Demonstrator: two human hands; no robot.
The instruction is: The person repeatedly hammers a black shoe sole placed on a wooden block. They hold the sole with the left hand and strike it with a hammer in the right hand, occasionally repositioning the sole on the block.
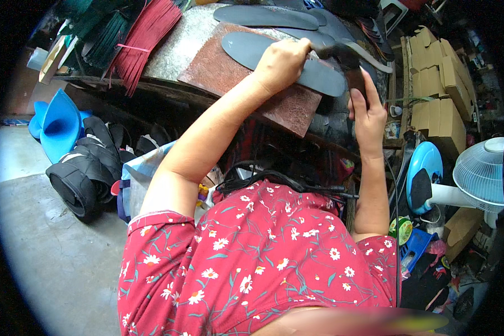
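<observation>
Head view: the right hand (369, 120), by the near edge of the tabletop (176, 49) toward its right end, has its fingers closed around the brown handle of a dark-headed tool (341, 56), with one finger lying straighter along it. The left hand (281, 64) reaches across from the near edge, its fingers curled in over a long grey sole-shaped piece (243, 47), right beside the tool's dark head; what its fingertips pinch, if anything, I cannot tell. That grey piece lies slantwise on a reddish-brown slab (288, 112), one rounded end showing left of the left hand, the other near the right hand. One corner of the slab juts past the tabletop's near edge. More grey sole-shaped pieces (266, 17) lie toward the far edge. At the tabletop's left end, a tied bundle of red strips (145, 42) hangs over the edge, next to dark green strips (89, 42). On the floor to the left are blue curved pieces (61, 126) and dark rolled material (84, 173). Beyond the tabletop's right edge stand folded cardboard boxes (442, 120), with a white fan (481, 173) nearer the person
</observation>
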